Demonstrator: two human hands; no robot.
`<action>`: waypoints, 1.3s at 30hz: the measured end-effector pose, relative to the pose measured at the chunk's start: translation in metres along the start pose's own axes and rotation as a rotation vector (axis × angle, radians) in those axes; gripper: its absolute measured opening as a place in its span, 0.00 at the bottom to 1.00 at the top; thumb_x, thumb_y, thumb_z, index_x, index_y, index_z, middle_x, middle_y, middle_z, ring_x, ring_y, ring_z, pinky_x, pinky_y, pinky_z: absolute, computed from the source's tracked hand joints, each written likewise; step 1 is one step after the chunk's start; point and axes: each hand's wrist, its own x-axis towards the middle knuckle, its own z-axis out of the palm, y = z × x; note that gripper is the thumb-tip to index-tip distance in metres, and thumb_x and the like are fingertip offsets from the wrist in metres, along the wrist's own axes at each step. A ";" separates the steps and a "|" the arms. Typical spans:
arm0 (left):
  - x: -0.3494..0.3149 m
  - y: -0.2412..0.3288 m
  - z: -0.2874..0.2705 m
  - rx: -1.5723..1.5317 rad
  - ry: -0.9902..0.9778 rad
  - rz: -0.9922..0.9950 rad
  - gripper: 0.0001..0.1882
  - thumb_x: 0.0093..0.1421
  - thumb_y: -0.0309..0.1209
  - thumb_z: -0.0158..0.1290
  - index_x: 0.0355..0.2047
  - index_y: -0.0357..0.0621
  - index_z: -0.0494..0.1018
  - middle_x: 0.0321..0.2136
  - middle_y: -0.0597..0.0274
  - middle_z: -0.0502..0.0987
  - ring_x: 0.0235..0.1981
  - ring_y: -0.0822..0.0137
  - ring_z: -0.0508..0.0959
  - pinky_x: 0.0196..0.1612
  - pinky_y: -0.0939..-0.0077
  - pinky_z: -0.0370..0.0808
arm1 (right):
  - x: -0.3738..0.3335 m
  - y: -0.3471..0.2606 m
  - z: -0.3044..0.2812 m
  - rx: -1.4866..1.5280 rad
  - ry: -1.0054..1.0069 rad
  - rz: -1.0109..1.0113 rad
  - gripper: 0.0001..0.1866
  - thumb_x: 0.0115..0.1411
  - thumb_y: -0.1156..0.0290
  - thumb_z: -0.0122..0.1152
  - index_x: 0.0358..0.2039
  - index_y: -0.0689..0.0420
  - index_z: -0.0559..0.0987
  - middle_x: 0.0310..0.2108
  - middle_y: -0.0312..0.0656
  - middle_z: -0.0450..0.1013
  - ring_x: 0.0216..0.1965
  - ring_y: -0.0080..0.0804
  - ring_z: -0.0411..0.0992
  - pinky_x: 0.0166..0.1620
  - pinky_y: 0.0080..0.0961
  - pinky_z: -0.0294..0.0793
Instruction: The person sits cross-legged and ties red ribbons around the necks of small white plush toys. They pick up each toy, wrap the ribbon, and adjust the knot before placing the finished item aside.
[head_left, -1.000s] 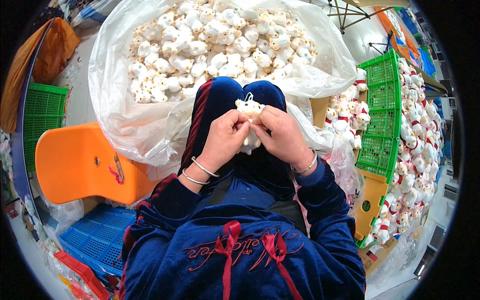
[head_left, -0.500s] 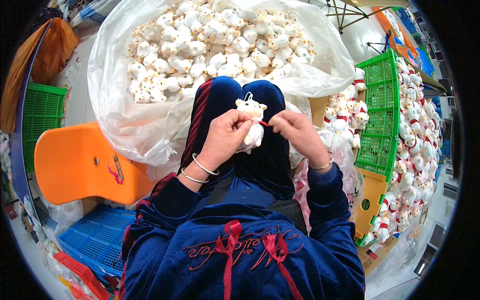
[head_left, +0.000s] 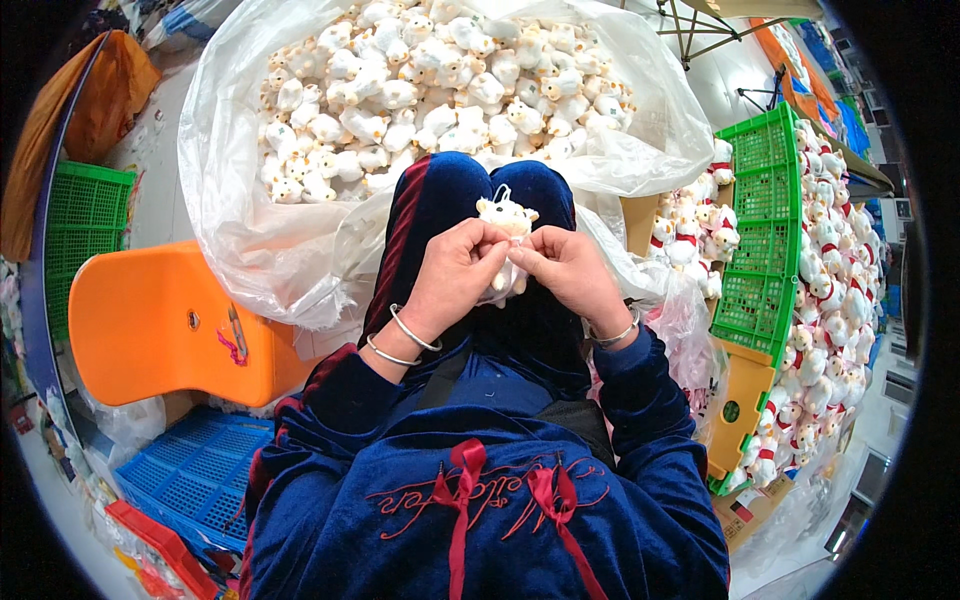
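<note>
You hold a little white toy animal above your knees. It stands up tall, head on top, loop at the very top. Your left hand and right hand pinch it, close together. Behind sits a big bag of toys.

A small toy animal sat between the left hand and the right hand, above the person's knees. A big bag full of toys lay beyond the knees. A chair stood to the left. A crate stood to the right, with more toys beside it.
</note>
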 end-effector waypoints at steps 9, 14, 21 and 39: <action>0.001 -0.004 0.000 -0.022 -0.008 -0.009 0.07 0.65 0.29 0.60 0.38 0.37 0.80 0.27 0.70 0.79 0.27 0.83 0.74 0.31 0.85 0.72 | 0.005 0.004 -0.018 0.272 -0.220 0.220 0.14 0.68 0.61 0.63 0.30 0.57 0.80 0.22 0.26 0.68 0.20 0.13 0.60 0.23 0.14 0.55; 0.002 -0.003 0.000 -0.038 -0.023 -0.033 0.07 0.65 0.29 0.60 0.38 0.37 0.80 0.27 0.70 0.79 0.27 0.83 0.73 0.30 0.85 0.71 | 0.006 0.001 -0.019 0.363 -0.233 0.309 0.14 0.68 0.63 0.62 0.27 0.56 0.79 0.19 0.25 0.63 0.18 0.12 0.56 0.22 0.15 0.51; 0.002 0.002 0.000 -0.028 -0.018 -0.032 0.08 0.65 0.29 0.60 0.38 0.36 0.80 0.26 0.70 0.78 0.26 0.83 0.72 0.30 0.85 0.71 | 0.005 -0.002 -0.020 0.429 -0.232 0.345 0.15 0.68 0.64 0.61 0.24 0.55 0.77 0.17 0.24 0.60 0.17 0.13 0.52 0.21 0.16 0.48; 0.003 -0.001 0.001 -0.010 0.002 -0.032 0.07 0.64 0.28 0.59 0.37 0.36 0.80 0.27 0.70 0.79 0.26 0.83 0.72 0.30 0.84 0.71 | -0.023 -0.014 0.006 -0.766 0.106 -0.694 0.06 0.54 0.78 0.64 0.31 0.60 0.75 0.29 0.46 0.70 0.35 0.51 0.72 0.40 0.39 0.73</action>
